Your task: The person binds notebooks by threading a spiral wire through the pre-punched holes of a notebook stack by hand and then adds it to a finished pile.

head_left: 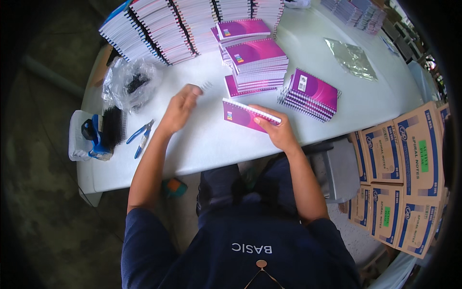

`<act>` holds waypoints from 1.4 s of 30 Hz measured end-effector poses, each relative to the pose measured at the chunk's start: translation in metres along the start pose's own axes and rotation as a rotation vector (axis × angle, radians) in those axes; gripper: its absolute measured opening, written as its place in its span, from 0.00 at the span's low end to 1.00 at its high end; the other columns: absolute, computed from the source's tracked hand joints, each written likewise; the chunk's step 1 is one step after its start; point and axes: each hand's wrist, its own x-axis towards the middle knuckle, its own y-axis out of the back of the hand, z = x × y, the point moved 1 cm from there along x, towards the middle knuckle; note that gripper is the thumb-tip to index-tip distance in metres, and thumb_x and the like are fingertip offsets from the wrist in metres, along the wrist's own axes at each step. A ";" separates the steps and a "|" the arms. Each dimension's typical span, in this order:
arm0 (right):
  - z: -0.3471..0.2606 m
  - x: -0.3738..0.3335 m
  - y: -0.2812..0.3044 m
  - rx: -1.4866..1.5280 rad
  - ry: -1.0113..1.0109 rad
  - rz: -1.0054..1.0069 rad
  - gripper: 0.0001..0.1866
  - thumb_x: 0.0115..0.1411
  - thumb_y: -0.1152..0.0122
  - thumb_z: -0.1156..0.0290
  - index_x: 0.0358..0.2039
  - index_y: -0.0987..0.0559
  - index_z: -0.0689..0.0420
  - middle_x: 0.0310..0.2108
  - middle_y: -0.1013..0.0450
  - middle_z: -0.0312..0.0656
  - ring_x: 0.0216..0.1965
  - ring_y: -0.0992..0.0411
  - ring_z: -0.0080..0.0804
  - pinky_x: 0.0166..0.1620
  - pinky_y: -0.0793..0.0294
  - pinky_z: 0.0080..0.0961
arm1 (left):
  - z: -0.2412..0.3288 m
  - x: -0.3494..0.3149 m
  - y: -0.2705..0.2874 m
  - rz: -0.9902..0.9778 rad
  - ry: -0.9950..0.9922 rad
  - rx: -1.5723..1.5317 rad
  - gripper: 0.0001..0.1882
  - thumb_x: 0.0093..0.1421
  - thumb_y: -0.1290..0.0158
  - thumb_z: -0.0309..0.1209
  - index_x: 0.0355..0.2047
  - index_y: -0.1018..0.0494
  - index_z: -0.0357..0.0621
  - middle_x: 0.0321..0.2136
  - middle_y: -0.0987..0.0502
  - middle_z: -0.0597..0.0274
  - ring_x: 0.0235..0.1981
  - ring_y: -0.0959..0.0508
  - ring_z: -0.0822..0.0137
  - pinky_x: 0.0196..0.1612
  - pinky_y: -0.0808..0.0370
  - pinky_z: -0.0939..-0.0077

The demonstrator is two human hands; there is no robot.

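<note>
My left hand [181, 110] is closed in a pinch over the white table. A short spiral wire coil [206, 86] sticks out from its fingertips, slightly blurred. In my right hand [281, 131] is a purple-covered notepad [239, 115], gripped at its right end with the thumb on the cover. A row of punched holes runs along its white top edge, and no coil shows in it. Just beyond stands a stack of similar purple pads [262, 60]. To the right lies a pile of purple spiral notebooks [315, 92] with coils along their edges.
Blue-handled pliers [141, 137] lie left, beside dark coils [114, 126] and a blue tape dispenser [100, 137]. A clear plastic bag [131, 84] sits behind them. Tall bound stacks [163, 29] line the back. A clear wrapper [351, 58] lies right; cardboard boxes [418, 154] stand beyond the table edge.
</note>
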 end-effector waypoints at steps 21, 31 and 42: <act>-0.003 -0.001 -0.004 0.021 0.000 -0.046 0.16 0.57 0.41 0.76 0.47 0.23 0.59 0.41 0.24 0.38 0.40 0.30 0.20 0.47 0.31 0.19 | 0.047 0.002 0.002 -0.347 -0.136 0.119 0.12 0.59 0.44 0.33 0.39 0.27 0.38 0.29 0.28 0.65 0.27 0.33 0.74 0.32 0.33 0.79; -0.007 -0.005 -0.005 -0.043 0.036 -0.055 0.15 0.58 0.42 0.75 0.46 0.23 0.60 0.39 0.23 0.40 0.39 0.30 0.19 0.45 0.30 0.19 | 0.061 0.001 0.001 -0.269 -0.315 0.180 0.12 0.55 0.42 0.28 0.39 0.25 0.38 0.28 0.25 0.60 0.32 0.27 0.65 0.42 0.31 0.72; -0.001 -0.012 -0.010 -0.123 0.052 -0.043 0.15 0.59 0.43 0.75 0.47 0.24 0.62 0.37 0.22 0.42 0.36 0.29 0.20 0.43 0.29 0.19 | 0.091 -0.007 -0.007 -0.286 -0.476 0.844 0.17 0.46 0.38 0.35 0.34 0.29 0.45 0.34 0.27 0.60 0.42 0.28 0.60 0.49 0.38 0.64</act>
